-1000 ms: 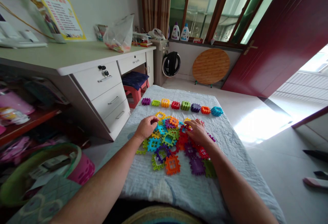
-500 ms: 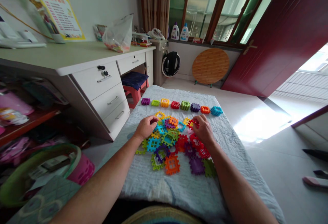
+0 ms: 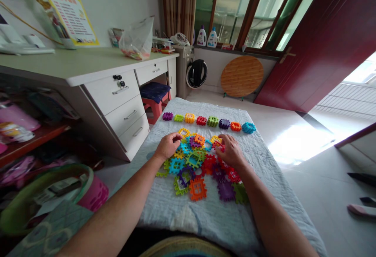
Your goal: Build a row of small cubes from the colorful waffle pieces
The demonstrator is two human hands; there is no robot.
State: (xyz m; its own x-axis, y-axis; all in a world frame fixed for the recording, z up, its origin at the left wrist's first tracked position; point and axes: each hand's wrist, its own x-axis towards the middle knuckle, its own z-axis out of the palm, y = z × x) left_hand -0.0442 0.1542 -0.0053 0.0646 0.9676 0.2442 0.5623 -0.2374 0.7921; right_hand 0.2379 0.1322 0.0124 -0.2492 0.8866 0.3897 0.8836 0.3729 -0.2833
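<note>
A heap of colourful notched plastic building tiles [image 3: 196, 158] lies on the cloth in front of me, in green, blue, orange, purple, red and yellow. At its left edge rests my left hand [image 3: 168, 146], loosely curled, thumb a little apart from the fingers; nothing shows in it. My right hand [image 3: 232, 151] is over the heap's right side, fingers spread, touching or just above a red tile [image 3: 219, 145] that they partly cover. Nearest me lie an orange tile [image 3: 197, 189] and a purple tile [image 3: 226, 190]. Behind the heap, small assembled blocks [image 3: 213, 121] stand in a row.
A pale blue cloth [image 3: 182, 218] covers the low table. On the left are a white desk [image 3: 111, 92] with drawers and a pink-green tub [image 3: 94, 194]. A red stool [image 3: 155, 96], a washing machine [image 3: 183, 67] and a round wooden tabletop [image 3: 242, 76] stand farther back.
My right hand has lowered the red tile onto the heap and its fingers have spread from their pinch. My left hand has stayed in place.
</note>
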